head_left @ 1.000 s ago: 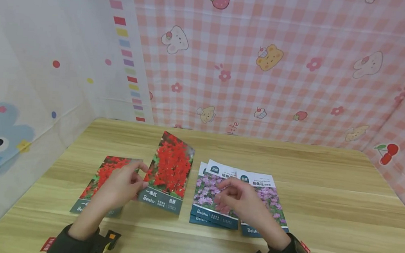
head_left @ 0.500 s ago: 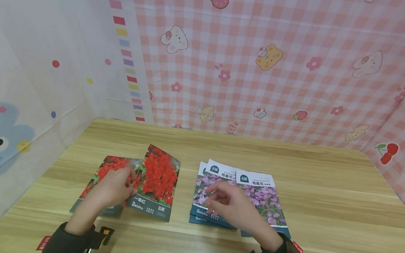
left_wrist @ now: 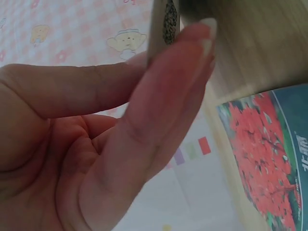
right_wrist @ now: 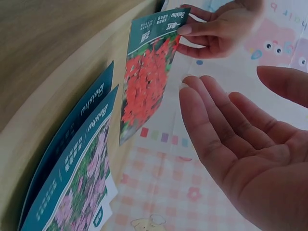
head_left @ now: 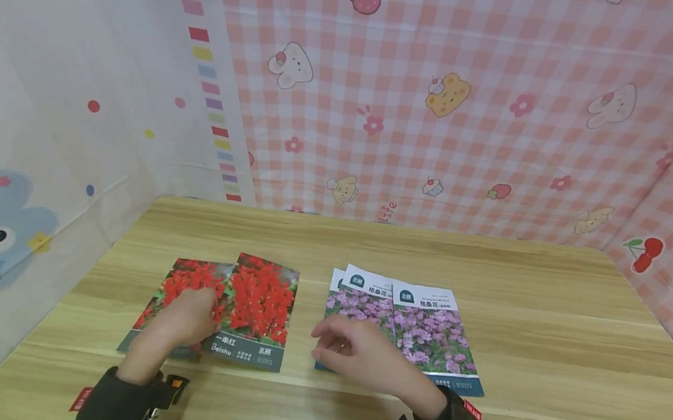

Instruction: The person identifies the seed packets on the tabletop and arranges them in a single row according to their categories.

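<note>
At its left edge, my left hand (head_left: 182,319) pinches a flower seed packet (head_left: 259,305) with a red-flower picture. In the left wrist view the packet's edge (left_wrist: 163,26) stands between thumb and fingers. A second red-flower packet (head_left: 191,273) lies on the table partly under that hand. My right hand (head_left: 355,354) holds nothing; its fingers are loosely bent over the purple-flower packets. One purple-flower packet (head_left: 433,337) lies at the right, and two more overlap to its left, including a front purple-flower packet (head_left: 365,298) partly hidden by my right hand.
The wooden table (head_left: 518,288) carries all the packets. Behind it hangs a pink checked cloth (head_left: 481,148) with cartoon prints, and a white printed cloth (head_left: 123,78) covers the left side. Both wrists wear dark camera straps (head_left: 124,397).
My left hand has brought the held red-flower packet left and down, so it now overlaps the other red one. My right hand has drifted left and nearer over the purple-flower packets.
</note>
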Motion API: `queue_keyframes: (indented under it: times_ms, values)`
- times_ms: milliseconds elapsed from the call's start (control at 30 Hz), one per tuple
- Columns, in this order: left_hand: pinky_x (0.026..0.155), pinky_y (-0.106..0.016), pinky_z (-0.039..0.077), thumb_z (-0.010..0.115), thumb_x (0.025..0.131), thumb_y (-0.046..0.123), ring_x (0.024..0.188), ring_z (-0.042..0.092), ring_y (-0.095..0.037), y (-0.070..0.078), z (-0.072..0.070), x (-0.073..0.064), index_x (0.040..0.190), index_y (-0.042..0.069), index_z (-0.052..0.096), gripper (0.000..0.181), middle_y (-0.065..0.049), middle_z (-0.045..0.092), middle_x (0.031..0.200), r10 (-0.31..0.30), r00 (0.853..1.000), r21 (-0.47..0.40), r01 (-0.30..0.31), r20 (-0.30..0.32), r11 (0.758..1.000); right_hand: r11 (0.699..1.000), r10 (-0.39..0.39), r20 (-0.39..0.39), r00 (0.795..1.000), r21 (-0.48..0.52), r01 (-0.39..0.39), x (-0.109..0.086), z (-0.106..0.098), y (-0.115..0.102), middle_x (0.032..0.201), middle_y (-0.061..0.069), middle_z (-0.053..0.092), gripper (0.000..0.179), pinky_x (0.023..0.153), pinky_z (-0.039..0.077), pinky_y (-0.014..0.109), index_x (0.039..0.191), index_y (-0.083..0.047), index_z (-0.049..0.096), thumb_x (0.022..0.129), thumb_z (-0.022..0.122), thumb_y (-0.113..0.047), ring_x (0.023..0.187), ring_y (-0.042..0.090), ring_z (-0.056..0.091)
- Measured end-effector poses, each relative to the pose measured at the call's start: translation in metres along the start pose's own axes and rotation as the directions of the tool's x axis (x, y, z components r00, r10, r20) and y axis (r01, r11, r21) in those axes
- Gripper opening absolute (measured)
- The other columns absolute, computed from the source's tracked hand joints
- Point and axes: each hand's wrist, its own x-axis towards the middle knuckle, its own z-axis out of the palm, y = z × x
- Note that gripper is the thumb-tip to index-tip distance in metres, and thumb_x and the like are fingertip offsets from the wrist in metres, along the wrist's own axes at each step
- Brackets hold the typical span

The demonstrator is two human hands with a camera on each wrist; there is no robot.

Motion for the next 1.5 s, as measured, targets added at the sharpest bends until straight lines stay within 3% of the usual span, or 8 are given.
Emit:
queue_keyframes:
  times_ms: [200,367,600,733,1067,1233,1367,1500]
  values:
    - [0.05,-0.03,0.048,0.062,0.078,0.0,0.044,0.053,-0.014,0.0,0.004,0.003,0.076,-0.002,0.052,0.01,-0.009,0.053,0.064,-0.005,1.0,0.04,0.005,0.0,0.999,0.997,-0.048,0.067,0.997,-0.05,0.051,0.003,0.01,-0.009,0.088,0.005,0.066,0.018,0.072,0.053,0.025,0.102,-0.004,0.06,0.087,0.058,-0.014,0.081,0.004,0.058]
    - [0.044,-0.028,0.048,0.059,0.077,-0.004,0.038,0.053,-0.015,0.0,0.007,0.004,0.074,0.0,0.051,0.009,-0.01,0.054,0.064,0.002,1.0,0.039,-0.001,-0.001,0.999,0.98,-0.066,0.185,0.981,-0.171,0.098,0.003,0.019,-0.014,0.106,0.008,0.065,0.026,0.083,0.049,0.024,0.111,-0.004,0.058,0.089,0.056,-0.017,0.096,0.009,0.057]
    - [0.041,-0.027,0.049,0.059,0.076,-0.005,0.036,0.052,-0.015,0.0,0.011,0.005,0.074,0.001,0.052,0.009,-0.01,0.053,0.063,0.001,1.0,0.047,-0.001,0.009,0.999,0.93,-0.095,0.405,0.909,-0.29,0.226,0.007,0.032,-0.013,0.125,0.008,0.055,0.039,0.097,0.037,0.02,0.125,-0.004,0.05,0.09,0.054,-0.021,0.116,0.01,0.045]
    - [0.037,-0.023,0.045,0.059,0.075,-0.005,0.034,0.051,-0.014,0.002,0.013,0.006,0.07,0.003,0.05,0.013,-0.011,0.053,0.062,-0.005,1.0,0.068,0.005,0.008,0.998,0.907,-0.087,0.482,0.872,-0.324,0.27,0.01,0.037,-0.012,0.13,0.008,0.051,0.043,0.1,0.034,0.02,0.127,-0.005,0.047,0.09,0.053,-0.027,0.121,0.011,0.041]
    - [0.049,-0.031,0.045,0.064,0.075,-0.002,0.051,0.052,-0.017,0.003,0.014,0.009,0.079,-0.004,0.056,0.009,-0.007,0.053,0.06,-0.008,1.0,0.145,0.005,0.02,0.989,0.895,-0.027,0.52,0.854,-0.368,0.252,0.011,0.042,-0.008,0.135,0.008,0.046,0.048,0.098,0.038,0.024,0.13,-0.008,0.046,0.089,0.054,-0.033,0.123,0.013,0.038]
    - [0.05,-0.032,0.045,0.063,0.074,-0.001,0.055,0.051,-0.018,0.004,0.013,0.007,0.083,-0.001,0.057,0.011,-0.008,0.055,0.065,-0.005,1.0,0.147,0.004,0.007,0.989,0.897,-0.028,0.542,0.84,-0.357,0.261,0.012,0.042,-0.005,0.136,0.009,0.045,0.049,0.099,0.036,0.023,0.13,-0.007,0.044,0.089,0.054,-0.032,0.124,0.013,0.037]
    - [0.064,-0.043,0.051,0.065,0.073,0.0,0.074,0.056,-0.026,0.006,0.014,0.006,0.098,0.001,0.059,0.025,-0.012,0.062,0.086,0.069,0.997,0.134,-0.072,0.025,0.988,0.897,-0.041,0.549,0.835,-0.348,0.273,0.012,0.042,-0.003,0.135,0.01,0.045,0.049,0.099,0.036,0.023,0.13,-0.006,0.044,0.089,0.055,-0.031,0.124,0.013,0.038]
    - [0.085,-0.055,0.046,0.063,0.077,0.003,0.101,0.053,-0.037,0.009,0.016,0.005,0.119,-0.003,0.052,0.044,-0.022,0.059,0.113,0.138,0.987,0.095,-0.146,0.086,0.985,0.894,-0.065,0.54,0.839,-0.342,0.29,0.012,0.043,-0.002,0.134,0.009,0.047,0.048,0.099,0.037,0.023,0.13,-0.008,0.045,0.089,0.056,-0.03,0.123,0.013,0.038]
